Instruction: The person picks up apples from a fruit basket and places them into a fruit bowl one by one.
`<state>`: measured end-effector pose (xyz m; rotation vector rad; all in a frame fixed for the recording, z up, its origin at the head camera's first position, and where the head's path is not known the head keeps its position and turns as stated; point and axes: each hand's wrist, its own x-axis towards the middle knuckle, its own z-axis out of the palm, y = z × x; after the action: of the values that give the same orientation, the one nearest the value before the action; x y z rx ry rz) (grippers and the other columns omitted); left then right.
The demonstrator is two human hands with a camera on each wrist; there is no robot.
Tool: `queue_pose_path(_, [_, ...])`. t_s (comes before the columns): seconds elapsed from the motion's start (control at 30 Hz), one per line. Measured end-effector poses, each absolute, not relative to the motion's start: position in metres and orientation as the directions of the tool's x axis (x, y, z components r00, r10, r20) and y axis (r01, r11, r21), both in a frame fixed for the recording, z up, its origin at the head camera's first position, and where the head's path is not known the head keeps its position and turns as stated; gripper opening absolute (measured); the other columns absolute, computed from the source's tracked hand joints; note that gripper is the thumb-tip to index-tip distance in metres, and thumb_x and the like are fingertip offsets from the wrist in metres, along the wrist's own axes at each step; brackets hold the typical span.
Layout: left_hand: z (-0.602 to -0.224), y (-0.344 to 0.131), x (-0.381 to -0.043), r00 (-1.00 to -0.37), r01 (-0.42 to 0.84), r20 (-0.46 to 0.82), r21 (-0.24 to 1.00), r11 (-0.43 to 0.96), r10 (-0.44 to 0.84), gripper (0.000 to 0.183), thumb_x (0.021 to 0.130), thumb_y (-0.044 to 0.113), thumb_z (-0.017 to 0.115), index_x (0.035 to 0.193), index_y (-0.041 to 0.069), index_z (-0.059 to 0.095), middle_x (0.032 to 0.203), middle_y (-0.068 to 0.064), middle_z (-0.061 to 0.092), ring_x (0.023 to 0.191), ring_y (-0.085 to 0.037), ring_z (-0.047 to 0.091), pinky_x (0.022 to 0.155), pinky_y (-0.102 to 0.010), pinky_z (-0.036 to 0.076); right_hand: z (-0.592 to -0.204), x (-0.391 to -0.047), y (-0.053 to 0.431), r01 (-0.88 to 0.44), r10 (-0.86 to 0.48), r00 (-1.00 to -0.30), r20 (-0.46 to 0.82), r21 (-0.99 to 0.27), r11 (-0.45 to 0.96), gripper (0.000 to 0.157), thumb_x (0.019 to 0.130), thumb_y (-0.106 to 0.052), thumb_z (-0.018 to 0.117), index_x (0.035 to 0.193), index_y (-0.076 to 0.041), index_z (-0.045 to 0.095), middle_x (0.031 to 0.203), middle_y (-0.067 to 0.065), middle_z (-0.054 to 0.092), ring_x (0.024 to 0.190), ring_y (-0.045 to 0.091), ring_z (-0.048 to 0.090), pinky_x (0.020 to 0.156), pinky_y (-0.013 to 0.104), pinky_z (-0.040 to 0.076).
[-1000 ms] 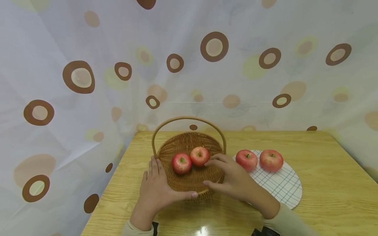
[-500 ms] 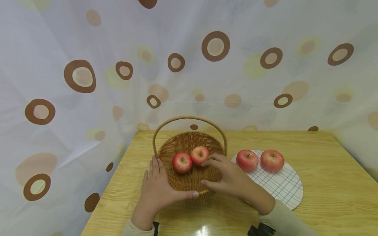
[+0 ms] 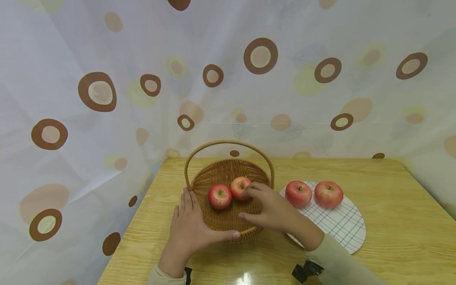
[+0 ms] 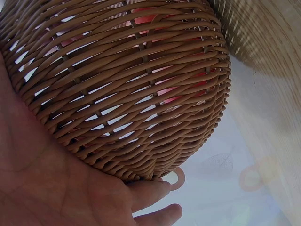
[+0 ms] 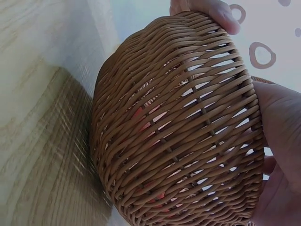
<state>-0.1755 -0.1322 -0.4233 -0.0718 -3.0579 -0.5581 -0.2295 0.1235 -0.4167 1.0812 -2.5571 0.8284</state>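
One basket [image 3: 213, 174] held two apples [image 3: 219, 197]; right of it, one mat [image 3: 343, 225] bore two more apples [image 3: 329, 194]. Left grip [image 3: 192, 229], released, touched the basket; right grip [image 3: 272, 208], released, hung by its right apple [image 3: 238, 187].

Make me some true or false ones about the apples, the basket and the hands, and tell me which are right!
1. Two apples lie in the basket. True.
2. The left hand holds an apple. False: it rests against the left side of the basket, with its thumb along the near rim.
3. Two more apples sit on the white checked oval. True.
4. A tall handle arches over the basket. True.
5. The right hand grips that handle. False: it reaches over the basket, fingertips by the paler apple; I can't tell if they touch it.
6. All the apples are green. False: they are reddish.
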Motion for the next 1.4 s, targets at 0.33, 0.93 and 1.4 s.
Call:
queue_pose_path(0.33, [-0.422,-0.132,-0.176,-0.999,0.049,0.038,0.345,0.937,0.038,0.175,0.049,0.112,0.056,0.165,-0.012,0.011,0.173,-0.032,-0.01,0.164,-0.047,0.003,0.127,-0.071,0.022,-0.414,-0.239,0.117,-0.694,-0.609,-0.718,0.337,-0.422,0.584,0.05,0.09,-0.04,0.085,0.125,-0.007,0.074,0.131,0.005,0.07,0.123,0.024,0.068,0.101,0.048,0.059])
queue_pose_path(0.93, [-0.422,-0.131,-0.175,-0.998,0.052,0.049,0.347,0.936,0.037,0.175,0.049,0.111,0.058,0.164,-0.013,0.012,0.173,-0.033,-0.009,0.164,-0.047,0.004,0.126,-0.07,0.024,-0.413,-0.253,0.105,-0.651,-0.588,-0.759,0.281,-0.362,0.667,0.057,0.09,-0.043,0.083,0.133,-0.007,0.071,0.138,0.01,0.067,0.129,0.031,0.065,0.105,0.052,0.056])
queue_pose_path(1.4, [-0.42,-0.13,-0.174,-0.998,0.051,0.053,0.352,0.934,0.034,0.175,0.049,0.111,0.058,0.164,-0.012,0.011,0.173,-0.033,-0.009,0.164,-0.047,0.003,0.126,-0.07,0.024,-0.412,-0.266,0.095,-0.626,-0.582,-0.779,0.232,-0.337,0.703,0.056,0.088,-0.04,0.087,0.129,-0.006,0.072,0.128,0.008,0.068,0.117,0.028,0.068,0.098,0.047,0.059])
